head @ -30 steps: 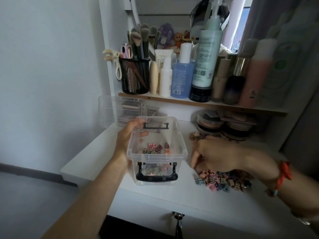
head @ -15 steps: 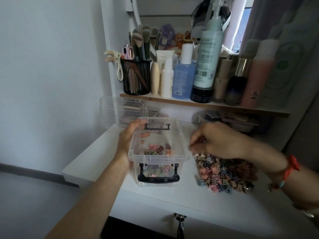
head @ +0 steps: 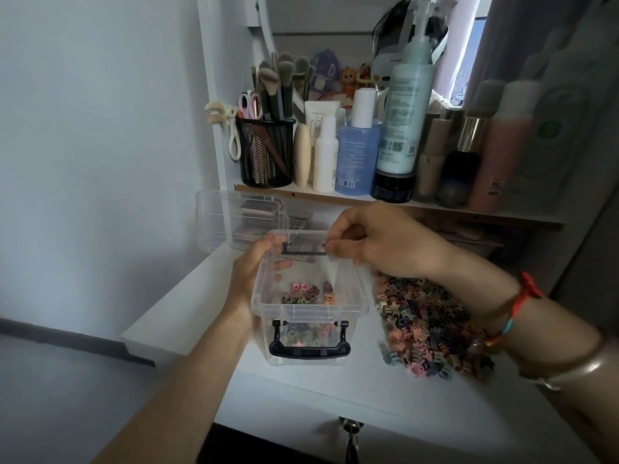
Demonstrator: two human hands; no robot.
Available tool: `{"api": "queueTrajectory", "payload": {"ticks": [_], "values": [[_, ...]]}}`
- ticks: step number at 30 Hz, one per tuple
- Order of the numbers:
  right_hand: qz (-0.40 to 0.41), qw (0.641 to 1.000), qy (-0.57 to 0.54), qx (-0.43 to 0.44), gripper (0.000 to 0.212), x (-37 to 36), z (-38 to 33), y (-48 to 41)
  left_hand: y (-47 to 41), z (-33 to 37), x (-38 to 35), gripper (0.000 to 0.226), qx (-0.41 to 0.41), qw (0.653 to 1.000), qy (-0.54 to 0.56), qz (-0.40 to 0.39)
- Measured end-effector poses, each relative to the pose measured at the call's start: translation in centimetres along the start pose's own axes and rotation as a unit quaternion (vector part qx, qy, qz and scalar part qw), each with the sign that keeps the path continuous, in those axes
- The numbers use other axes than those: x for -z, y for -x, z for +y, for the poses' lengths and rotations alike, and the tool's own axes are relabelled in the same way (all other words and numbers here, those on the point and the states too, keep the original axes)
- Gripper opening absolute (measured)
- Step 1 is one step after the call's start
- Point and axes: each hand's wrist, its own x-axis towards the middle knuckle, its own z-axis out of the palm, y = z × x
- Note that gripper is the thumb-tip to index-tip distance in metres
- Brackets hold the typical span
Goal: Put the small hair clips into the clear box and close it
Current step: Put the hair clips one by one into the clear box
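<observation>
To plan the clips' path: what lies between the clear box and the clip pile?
Only a narrow bare strip of white table separates clear box and clip pile, in the head view.

Your one view comes from the camera on your head, facing forward and tilted down at the white desk [head: 335, 386]. It sits close: the clear box [head: 310, 311] fills the middle, the shelf [head: 335, 197] rises just behind, and the wall [head: 83, 145] takes the left.

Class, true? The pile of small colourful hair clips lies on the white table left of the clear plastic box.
No: in the head view the pile of small colourful hair clips lies on the white table right of the clear plastic box.
</observation>
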Motion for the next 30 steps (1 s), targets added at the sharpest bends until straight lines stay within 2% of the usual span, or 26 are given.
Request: {"api": "queueTrajectory", "payload": {"ticks": [4,7,10,12,15,17,18,20,22,23,26,30], "values": [[0.013,0.999,0.047,0.011,0.014,-0.3,-0.1,-0.6,0.0,0.1,-0.1,0.021,0.004,1.000,0.004,0.003],[0.039,0.999,0.035,0.001,0.022,-0.2,0.0,-0.7,0.0,0.0,-0.1,0.021,0.004,1.000,0.002,0.001],[0.060,0.998,0.010,0.002,0.018,-0.2,0.2,-0.9,0.1,0.0,0.0,0.022,-0.006,1.000,-0.004,0.002],[0.043,0.999,0.024,0.014,0.014,-0.2,0.3,-0.9,0.2,0.1,0.0,0.023,-0.009,1.000,-0.006,0.000],[0.040,0.999,0.034,0.013,0.024,0.3,1.1,-0.8,0.2,0.1,0.0,0.023,-0.004,1.000,0.001,-0.002],[0.066,0.997,0.046,-0.012,0.020,0.9,2.2,-0.5,0.1,0.0,0.0,0.023,-0.005,1.000,0.004,0.001],[0.057,0.996,0.065,-0.028,0.015,1.1,2.9,-0.3,0.0,0.0,0.1,0.022,-0.004,1.000,0.004,0.002],[-0.019,0.990,0.127,-0.055,0.010,0.9,4.2,0.5,-0.2,0.0,0.1,0.022,0.003,1.000,0.004,-0.003],[-0.103,0.974,0.191,-0.071,0.014,0.0,5.3,1.2,-0.4,0.0,0.2,0.023,0.005,1.000,0.002,-0.006],[-0.118,0.965,0.222,-0.077,0.016,-0.5,5.7,1.4,-0.5,0.0,0.2,0.023,0.006,1.000,0.001,-0.007],[-0.098,0.952,0.278,-0.089,0.014,-1.7,6.0,1.5,-0.6,-0.2,0.3,0.022,0.008,1.000,0.001,-0.005],[-0.098,0.948,0.291,-0.079,0.016,-2.3,5.8,1.2,-0.5,-0.2,0.2,0.021,0.002,1.000,-0.001,-0.002]]}}
